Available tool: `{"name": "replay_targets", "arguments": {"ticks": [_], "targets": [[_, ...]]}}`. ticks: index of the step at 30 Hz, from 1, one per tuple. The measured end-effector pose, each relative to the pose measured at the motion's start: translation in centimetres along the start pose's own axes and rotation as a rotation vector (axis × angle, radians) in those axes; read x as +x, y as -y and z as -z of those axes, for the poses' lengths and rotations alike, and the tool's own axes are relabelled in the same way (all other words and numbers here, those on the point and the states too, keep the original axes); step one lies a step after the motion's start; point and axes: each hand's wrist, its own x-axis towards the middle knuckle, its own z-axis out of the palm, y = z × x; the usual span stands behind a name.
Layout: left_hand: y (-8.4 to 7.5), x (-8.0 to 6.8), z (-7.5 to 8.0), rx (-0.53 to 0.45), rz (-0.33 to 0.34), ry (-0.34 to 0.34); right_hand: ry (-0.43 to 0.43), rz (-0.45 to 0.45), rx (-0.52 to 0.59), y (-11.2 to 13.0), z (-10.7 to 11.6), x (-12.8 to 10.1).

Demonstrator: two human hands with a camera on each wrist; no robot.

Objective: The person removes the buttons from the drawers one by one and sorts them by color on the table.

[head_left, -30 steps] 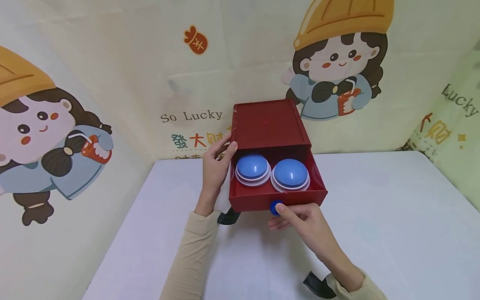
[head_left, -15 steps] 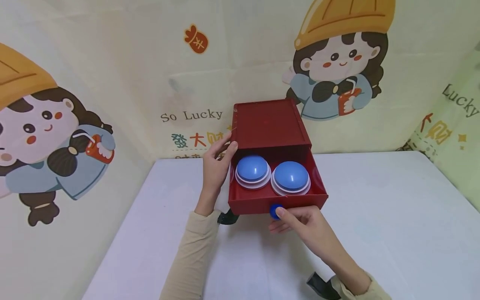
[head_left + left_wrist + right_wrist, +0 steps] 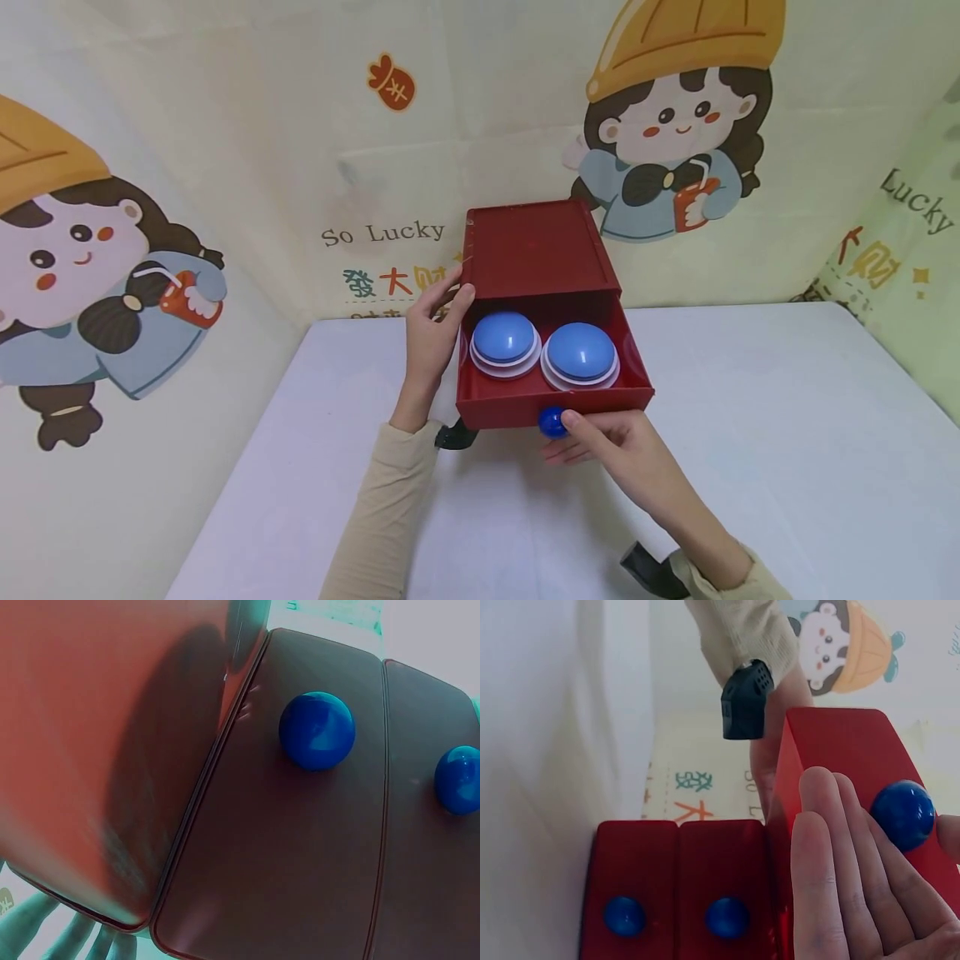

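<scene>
A red box [image 3: 536, 250] stands at the far middle of a white table [image 3: 750, 433], its top drawer [image 3: 551, 398] pulled out toward the person. Inside the drawer, two blue domes on white bases [image 3: 504, 342] sit side by side, touching or nearly so. The right hand [image 3: 611, 446] is at the drawer's front; its thumb and forefinger seem to pinch the blue knob [image 3: 552, 422], though the right wrist view shows the other fingers lying straight beside the knob, so the hold is not fully clear. The left hand [image 3: 431, 333] rests against the box's left side, thumb on the top edge, fingers relaxed and apart. Below the drawer, two closed drawer fronts with blue knobs [image 3: 727, 916] show.
</scene>
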Motion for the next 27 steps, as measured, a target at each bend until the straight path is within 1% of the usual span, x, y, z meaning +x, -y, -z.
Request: {"name": "replay_targets", "arguments": {"ticks": [9, 13, 16, 19, 23, 27], "targets": [[0.0, 0.1, -0.1, 0.000, -0.004, 0.002, -0.048, -0.047, -0.027, 0.5, 1.3, -0.6], [0.1, 0.1, -0.2, -0.003, 0.008, -0.001, -0.061, -0.027, -0.040, 1.0, 2.0, -0.9], [0.3, 0.1, -0.2, -0.005, 0.005, 0.001, -0.073, 0.007, -0.068, 1.3, 2.6, -1.1], [0.4, 0.1, -0.3, -0.006, 0.002, -0.003, -0.088, 0.014, -0.103, 1.7, 3.0, -1.3], [0.4, 0.1, -0.3, -0.007, -0.002, -0.007, -0.102, -0.006, -0.147, 2.3, 3.5, -1.5], [0.4, 0.0, -0.3, -0.015, -0.008, -0.001, -0.111, -0.032, -0.166, 2.9, 3.8, -1.8]]}}
